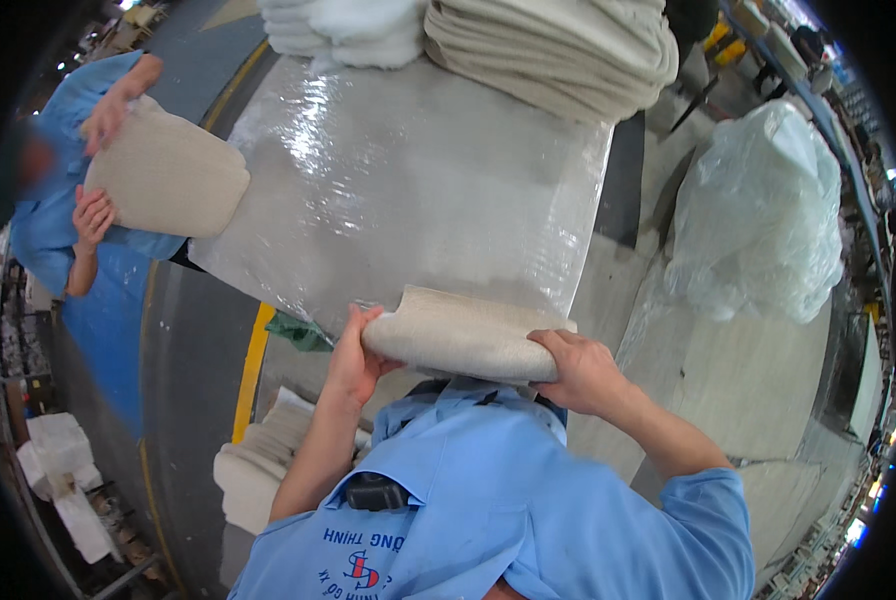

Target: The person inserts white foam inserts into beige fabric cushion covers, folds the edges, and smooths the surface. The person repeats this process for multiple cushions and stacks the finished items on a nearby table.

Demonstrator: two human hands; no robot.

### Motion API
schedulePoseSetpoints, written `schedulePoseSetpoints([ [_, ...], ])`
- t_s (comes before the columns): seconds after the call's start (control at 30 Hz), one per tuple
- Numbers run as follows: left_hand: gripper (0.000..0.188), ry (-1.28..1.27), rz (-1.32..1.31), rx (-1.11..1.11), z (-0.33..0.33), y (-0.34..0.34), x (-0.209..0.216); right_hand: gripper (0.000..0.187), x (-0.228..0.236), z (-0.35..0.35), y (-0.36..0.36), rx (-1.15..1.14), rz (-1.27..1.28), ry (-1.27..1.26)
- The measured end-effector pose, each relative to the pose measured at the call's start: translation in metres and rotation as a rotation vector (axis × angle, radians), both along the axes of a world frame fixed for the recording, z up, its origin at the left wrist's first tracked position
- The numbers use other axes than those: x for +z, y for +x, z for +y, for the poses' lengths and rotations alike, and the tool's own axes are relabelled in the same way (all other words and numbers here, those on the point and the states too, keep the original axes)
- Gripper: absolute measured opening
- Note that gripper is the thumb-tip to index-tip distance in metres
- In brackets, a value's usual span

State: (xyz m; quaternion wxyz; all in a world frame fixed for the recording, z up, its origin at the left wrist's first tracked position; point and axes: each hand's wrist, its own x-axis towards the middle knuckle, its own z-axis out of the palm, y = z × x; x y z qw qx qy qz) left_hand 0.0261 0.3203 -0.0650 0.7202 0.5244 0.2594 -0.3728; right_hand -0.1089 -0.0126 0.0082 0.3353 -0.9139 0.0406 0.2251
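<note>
A beige fabric-covered cushion is held crosswise close to my body, above the near edge of the table. My left hand grips its left end, with the thumb on top and the fingers around the edge. At the opposite end my right hand is closed on it, thumb along the upper side. The cushion looks bent or curved over toward me, and its underside is hidden. Beyond it lies the table, covered with shiny clear plastic film.
Stacked beige cushions and white padded pieces stand at the table's far side. A co-worker at the left holds another beige cushion. A large clear plastic bag sits at right. More cushions are piled low beside my left arm.
</note>
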Motion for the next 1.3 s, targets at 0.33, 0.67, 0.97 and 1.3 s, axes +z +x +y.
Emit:
schedulePoseSetpoints([
  [0.33, 0.082, 0.097, -0.434, -0.469, -0.143, 0.047, 0.016, 0.051, 0.0, -0.024, -0.011, -0.981, -0.294, 0.806],
  [0.67, 0.054, 0.091, -0.701, -1.128, -0.23, 0.08, 0.003, 0.079, -0.02, 0.079, -0.037, -0.908, -0.361, 1.117],
  [0.97, 0.037, 0.209, -0.904, -1.74, -0.183, 0.032, -0.081, 0.049, -0.058, 0.073, -0.097, -0.546, -0.064, 0.783],
  [1.3, 0.032, 0.219, -0.444, -1.524, -0.241, 0.013, -0.073, 0.044, -0.194, 0.017, -0.12, -1.54, -0.053, 1.156],
])
